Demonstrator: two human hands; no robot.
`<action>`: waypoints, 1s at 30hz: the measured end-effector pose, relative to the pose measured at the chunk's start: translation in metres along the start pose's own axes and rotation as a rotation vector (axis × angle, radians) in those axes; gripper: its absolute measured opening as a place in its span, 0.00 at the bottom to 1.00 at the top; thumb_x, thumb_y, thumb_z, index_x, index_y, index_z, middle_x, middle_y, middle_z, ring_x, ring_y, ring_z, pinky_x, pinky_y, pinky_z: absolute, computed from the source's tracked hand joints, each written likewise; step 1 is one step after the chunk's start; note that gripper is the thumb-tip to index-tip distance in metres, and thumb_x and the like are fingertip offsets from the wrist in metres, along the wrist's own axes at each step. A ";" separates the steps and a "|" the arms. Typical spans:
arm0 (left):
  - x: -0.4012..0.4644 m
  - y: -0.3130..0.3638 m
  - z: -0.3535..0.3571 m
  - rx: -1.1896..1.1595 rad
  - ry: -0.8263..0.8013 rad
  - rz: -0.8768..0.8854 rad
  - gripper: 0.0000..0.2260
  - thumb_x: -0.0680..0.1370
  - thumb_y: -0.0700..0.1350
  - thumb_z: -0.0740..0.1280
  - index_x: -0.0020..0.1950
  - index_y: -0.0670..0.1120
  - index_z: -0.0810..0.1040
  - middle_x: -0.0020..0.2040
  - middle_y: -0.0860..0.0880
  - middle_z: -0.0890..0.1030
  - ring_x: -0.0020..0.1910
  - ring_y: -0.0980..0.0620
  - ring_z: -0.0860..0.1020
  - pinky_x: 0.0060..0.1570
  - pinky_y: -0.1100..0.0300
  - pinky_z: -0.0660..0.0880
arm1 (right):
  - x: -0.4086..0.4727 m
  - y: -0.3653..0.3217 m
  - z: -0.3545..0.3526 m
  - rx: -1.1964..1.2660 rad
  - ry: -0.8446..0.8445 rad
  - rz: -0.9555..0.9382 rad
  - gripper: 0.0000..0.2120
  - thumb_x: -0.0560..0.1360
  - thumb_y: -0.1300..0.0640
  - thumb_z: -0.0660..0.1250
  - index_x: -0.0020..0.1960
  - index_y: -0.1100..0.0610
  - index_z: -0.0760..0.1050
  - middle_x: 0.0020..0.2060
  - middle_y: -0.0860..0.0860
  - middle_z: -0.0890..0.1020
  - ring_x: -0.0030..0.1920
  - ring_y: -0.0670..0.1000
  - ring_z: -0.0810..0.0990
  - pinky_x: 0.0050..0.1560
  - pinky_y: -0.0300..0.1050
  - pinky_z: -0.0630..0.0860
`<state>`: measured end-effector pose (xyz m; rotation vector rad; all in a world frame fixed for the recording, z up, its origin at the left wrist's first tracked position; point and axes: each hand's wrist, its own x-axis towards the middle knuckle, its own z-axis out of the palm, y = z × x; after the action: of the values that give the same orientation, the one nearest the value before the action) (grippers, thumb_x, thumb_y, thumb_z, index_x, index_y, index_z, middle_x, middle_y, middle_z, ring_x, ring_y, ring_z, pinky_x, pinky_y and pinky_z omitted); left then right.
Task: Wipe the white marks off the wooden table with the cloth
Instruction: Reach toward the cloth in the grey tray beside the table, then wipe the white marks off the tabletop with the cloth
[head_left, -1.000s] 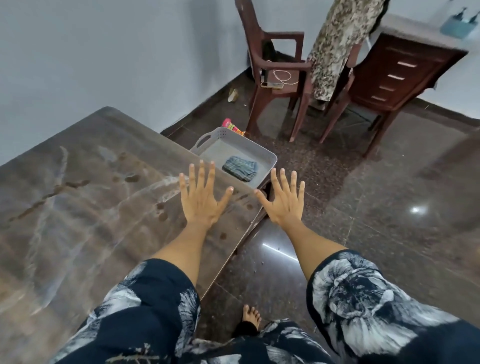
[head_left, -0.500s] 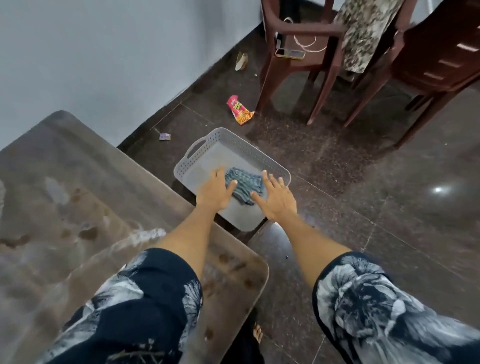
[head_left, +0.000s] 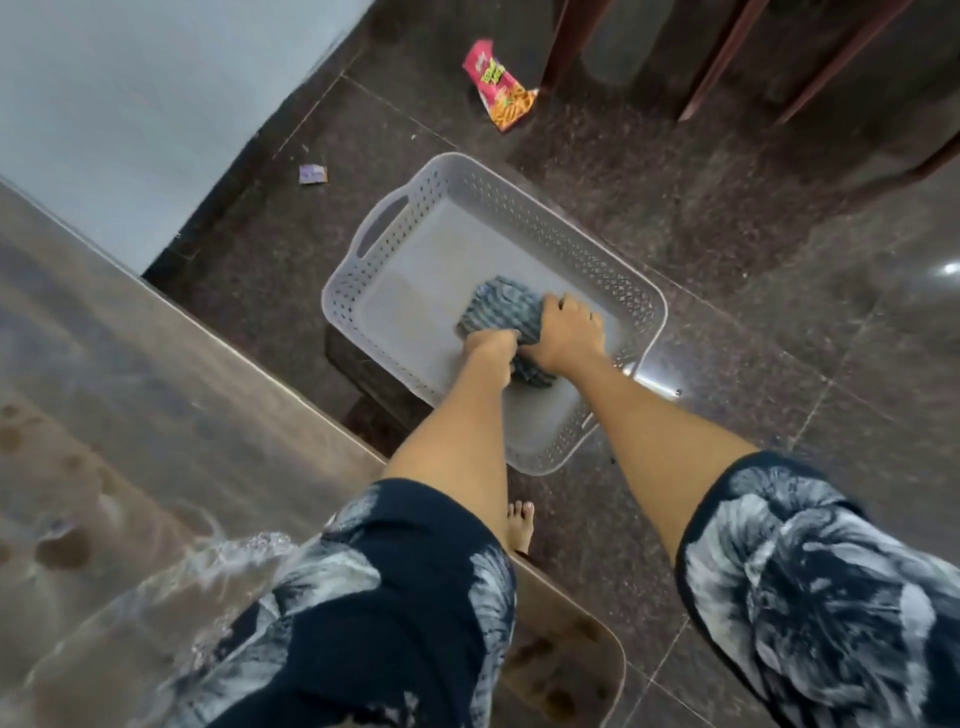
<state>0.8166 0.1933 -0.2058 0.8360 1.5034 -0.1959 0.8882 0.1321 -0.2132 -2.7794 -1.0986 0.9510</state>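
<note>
Head view, looking down: fingers of both hands curled into the grey-blue striped cloth (head_left: 498, 309), bunching it. Right hand (head_left: 563, 332) grips the cloth's right side, knuckles up, fingertips buried in the fabric. Left hand (head_left: 491, 345) grips the near-left edge; its fingertips hidden under the cloth. The 2 hands sit just beside each other, touching or nearly so. Cloth lies inside a pale grey perforated plastic tray (head_left: 571, 249) with a slot handle at its far-left end; tray rests on a dark low stand on the speckled dark stone floor (head_left: 779, 312), just beyond the table's edge. Both forearms reach out from short dark sleeves with a white floral print (head_left: 810, 597). Wooden table (head_left: 156, 389) fills the left and lower frame, with white smeared marks (head_left: 244, 551) and dark spots near the left sleeve. A bare foot (head_left: 521, 525) shows on the floor between the arms. Red snack wrapper (head_left: 498, 85) and a small purple scrap (head_left: 312, 174) lie on the floor beyond the tray; brown chair legs (head_left: 711, 67) at top right.
</note>
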 end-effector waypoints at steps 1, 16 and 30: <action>-0.002 0.000 0.003 -0.005 -0.015 -0.002 0.19 0.77 0.41 0.65 0.67 0.38 0.69 0.62 0.43 0.75 0.49 0.46 0.75 0.44 0.57 0.71 | 0.001 0.000 -0.001 -0.002 0.011 0.001 0.28 0.72 0.45 0.68 0.64 0.60 0.65 0.62 0.60 0.72 0.64 0.61 0.70 0.63 0.54 0.64; -0.156 0.003 -0.026 0.107 -0.038 0.406 0.21 0.77 0.52 0.65 0.62 0.39 0.72 0.57 0.41 0.78 0.52 0.43 0.77 0.51 0.54 0.75 | -0.132 0.009 -0.080 1.315 -0.096 0.108 0.07 0.71 0.54 0.69 0.47 0.56 0.78 0.40 0.52 0.85 0.41 0.52 0.84 0.39 0.44 0.79; -0.282 -0.224 -0.179 -0.067 0.171 0.585 0.16 0.76 0.46 0.68 0.59 0.37 0.75 0.55 0.40 0.80 0.47 0.47 0.79 0.45 0.55 0.77 | -0.353 -0.084 -0.002 1.122 -0.246 -0.177 0.19 0.72 0.63 0.71 0.57 0.58 0.65 0.46 0.53 0.79 0.42 0.51 0.80 0.32 0.42 0.79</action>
<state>0.5095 0.0332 -0.0014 1.2220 1.3492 0.3650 0.6355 -0.0239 -0.0040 -1.6632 -0.5091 1.3359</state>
